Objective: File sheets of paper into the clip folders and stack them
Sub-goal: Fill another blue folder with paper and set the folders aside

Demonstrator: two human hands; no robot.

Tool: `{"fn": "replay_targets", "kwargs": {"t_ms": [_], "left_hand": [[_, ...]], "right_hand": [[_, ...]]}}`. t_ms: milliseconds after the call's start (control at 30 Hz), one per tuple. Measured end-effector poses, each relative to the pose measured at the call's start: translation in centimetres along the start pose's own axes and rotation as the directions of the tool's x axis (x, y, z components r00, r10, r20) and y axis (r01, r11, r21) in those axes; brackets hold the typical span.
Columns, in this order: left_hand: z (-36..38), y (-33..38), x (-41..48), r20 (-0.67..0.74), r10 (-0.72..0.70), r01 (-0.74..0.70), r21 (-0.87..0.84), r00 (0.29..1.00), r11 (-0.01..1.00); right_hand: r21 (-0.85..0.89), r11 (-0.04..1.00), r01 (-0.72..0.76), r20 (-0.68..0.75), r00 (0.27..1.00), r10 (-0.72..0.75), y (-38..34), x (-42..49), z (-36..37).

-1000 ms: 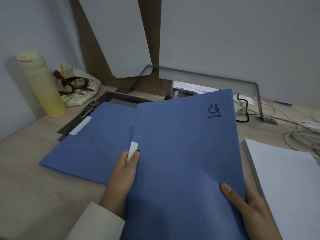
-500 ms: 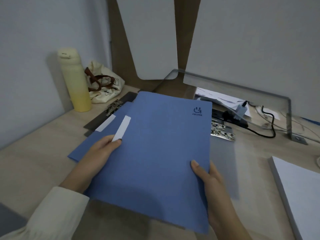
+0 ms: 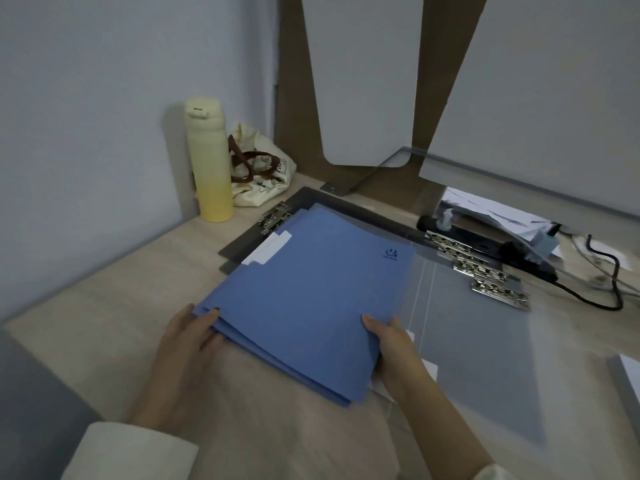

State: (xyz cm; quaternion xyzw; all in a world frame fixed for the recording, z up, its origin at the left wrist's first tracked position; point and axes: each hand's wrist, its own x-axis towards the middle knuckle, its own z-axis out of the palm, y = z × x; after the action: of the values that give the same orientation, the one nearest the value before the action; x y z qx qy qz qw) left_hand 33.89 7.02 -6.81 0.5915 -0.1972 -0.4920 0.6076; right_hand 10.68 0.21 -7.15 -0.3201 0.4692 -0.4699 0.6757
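Now left hand [image 3: 188, 341], right hand [image 3: 394, 351] at near corners of folder stack [image 3: 304, 299].

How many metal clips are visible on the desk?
4. One metal clip sits behind the blue folders, near the cloth bag; three more lie staggered to the right of the folders. The blue folders may hide others.
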Motion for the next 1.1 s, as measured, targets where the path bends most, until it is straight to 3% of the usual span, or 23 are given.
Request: {"fn": "replay_targets", "kwargs": {"t_ms": [100,233,333,400,467,633,733,833,933,1000,1033,1100], "left_hand": [[1.0,-1.2,-0.4,-0.046,0.066,-0.068,-0.043,0.997,0.997],[1.3,-1.4,-0.7,-0.102,0.163,-0.161,0.021,0.981,0.987],[1.8,-0.8,-0.8,0.032,0.16,-0.158,-0.055,0.987,0.986],[2.6,-0.5,-1.0,0.182,0.077,-0.057,-0.111,0.98,0.992],[3.4,-0.7,-0.9,0.257,-0.004,0.016,-0.044,0.967,0.999],[3.6,-0.9,-1.0,0.224,-0.007,0.005,0.009,0.975,1.0],[2.2,-0.9,-1.8,0.202,0.034,-0.025,-0.049,0.979,0.998],[-0.7,-0.6,-2.8,0.156,0.071,-0.054,-0.11,0.985,0.992],[-4.4,-0.4,-3.9,0.073,0.125,-0.111,-0.18,0.989,0.977],[-6.5,-0.4,-4.5,0.017,0.16,-0.154,-0.18,0.987,0.972],[-7.5,-0.5,-4.9,-0.016,0.169,-0.169,-0.184,0.985,0.968],[-9.0,-0.5,-5.7,-0.049,0.177,-0.184,-0.2,0.983,0.963]], "right_hand": [[-0.064,0.998,-0.013,0.043,0.999,0.016,0.4,0.4,-0.2],[-0.151,0.988,-0.022,0.098,0.995,0.037,0.0,0.5,-0.3],[-0.166,0.985,-0.043,0.132,0.989,0.065,-0.7,0.5,-0.3],[-0.182,0.981,-0.07,0.131,0.987,0.095,-1.0,0.5,-0.2],[-0.221,0.971,-0.087,0.122,0.986,0.116,-1.3,0.4,0.0],[-0.298,0.949,-0.1,0.024,0.993,0.112,-1.4,-0.2,0.3],[-0.346,0.938,-0.03,-0.091,0.996,-0.002,-1.2,-0.8,0.4],[-0.412,0.894,0.179,-0.123,0.961,-0.249,-1.1,-1.7,0.0],[-0.679,0.677,0.282,0.025,0.932,-0.363,-0.7,-2.6,0.4],[-0.881,0.373,0.291,0.211,0.948,-0.239,0.1,-3.3,1.1],[-0.931,0.212,0.296,0.264,0.95,-0.167,0.8,-3.5,1.6],[-0.945,-0.076,0.319,0.328,0.932,-0.157,2.0,-3.7,2.7]]}}
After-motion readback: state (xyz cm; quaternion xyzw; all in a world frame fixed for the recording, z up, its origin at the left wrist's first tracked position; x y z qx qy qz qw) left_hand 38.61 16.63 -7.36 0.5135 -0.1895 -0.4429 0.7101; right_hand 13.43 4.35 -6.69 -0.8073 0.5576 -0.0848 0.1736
